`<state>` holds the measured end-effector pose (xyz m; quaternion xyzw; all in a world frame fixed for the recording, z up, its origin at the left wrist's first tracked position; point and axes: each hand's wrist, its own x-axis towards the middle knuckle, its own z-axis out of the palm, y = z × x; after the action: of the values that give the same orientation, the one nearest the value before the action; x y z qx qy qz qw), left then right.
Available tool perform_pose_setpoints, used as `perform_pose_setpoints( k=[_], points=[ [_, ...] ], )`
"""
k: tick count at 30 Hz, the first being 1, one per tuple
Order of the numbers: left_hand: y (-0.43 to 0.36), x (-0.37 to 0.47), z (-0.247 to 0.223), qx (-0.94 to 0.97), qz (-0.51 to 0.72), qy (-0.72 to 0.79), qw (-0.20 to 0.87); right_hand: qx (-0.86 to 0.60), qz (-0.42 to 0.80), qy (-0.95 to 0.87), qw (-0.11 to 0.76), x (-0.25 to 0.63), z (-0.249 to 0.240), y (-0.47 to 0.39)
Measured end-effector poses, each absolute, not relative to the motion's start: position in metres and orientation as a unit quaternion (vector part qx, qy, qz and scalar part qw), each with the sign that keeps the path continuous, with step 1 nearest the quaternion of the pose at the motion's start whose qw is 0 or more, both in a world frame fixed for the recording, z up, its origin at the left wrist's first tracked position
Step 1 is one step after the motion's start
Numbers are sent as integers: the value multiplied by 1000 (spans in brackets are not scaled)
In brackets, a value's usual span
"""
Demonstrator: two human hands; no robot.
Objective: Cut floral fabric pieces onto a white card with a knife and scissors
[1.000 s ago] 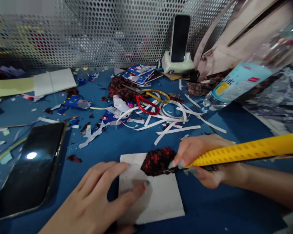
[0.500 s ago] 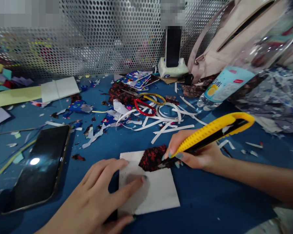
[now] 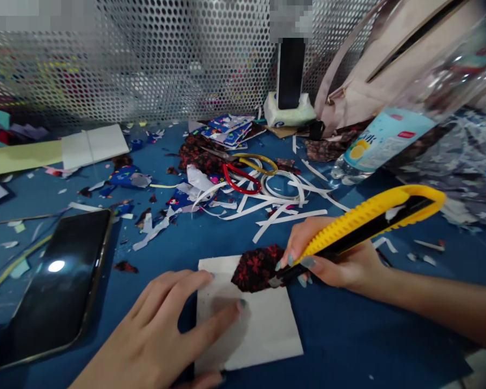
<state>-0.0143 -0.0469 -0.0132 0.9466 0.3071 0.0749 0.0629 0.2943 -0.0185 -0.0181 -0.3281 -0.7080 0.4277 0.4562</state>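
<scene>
A white square piece (image 3: 263, 335), of paper or card, lies on the blue table. My left hand (image 3: 162, 324) rests over its left side with fingers spread, thumb and index tip on it. On its upper edge is a dark scrap with a red floral pattern (image 3: 256, 269). My right hand (image 3: 340, 265) grips a yellow and black box cutter (image 3: 368, 221), tilted with its handle up to the right. The cutter's tip meets the right part of the scrap, and the right fingertips are at the scrap's edge. Whether the fingers also pinch the scrap I cannot tell.
A smartphone (image 3: 52, 286) lies at the left. Behind the hands are scissors (image 3: 243, 173), white paper strips (image 3: 275, 216) and patterned scraps (image 3: 227, 132). A plastic bottle (image 3: 380, 143) and a pale backpack (image 3: 372, 65) stand at right. A perforated metal panel (image 3: 166, 70) closes the back.
The box cutter's handle has swung slightly right and lower, its tip still at the patterned scrap. My left hand keeps its pose on the white square. The whole view has shifted a little.
</scene>
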Motion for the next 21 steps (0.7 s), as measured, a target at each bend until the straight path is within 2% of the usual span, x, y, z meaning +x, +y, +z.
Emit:
perform_pose_setpoints(
  k=[6, 10, 17, 21],
  points=[
    [-46, -15, -17, 942, 85, 314, 79, -307, 357, -787, 400, 295, -7, -20],
    [-45, -15, -18, 947, 99, 297, 73, -289, 318, -807, 406, 291, -5, -21],
    [-49, -13, -13, 939, 92, 322, 78, -300, 417, -706, 488, 294, -19, -21],
    [-50, -13, -13, 939, 92, 321, 77, -296, 442, -714, 455, 295, -19, -21]
  ],
)
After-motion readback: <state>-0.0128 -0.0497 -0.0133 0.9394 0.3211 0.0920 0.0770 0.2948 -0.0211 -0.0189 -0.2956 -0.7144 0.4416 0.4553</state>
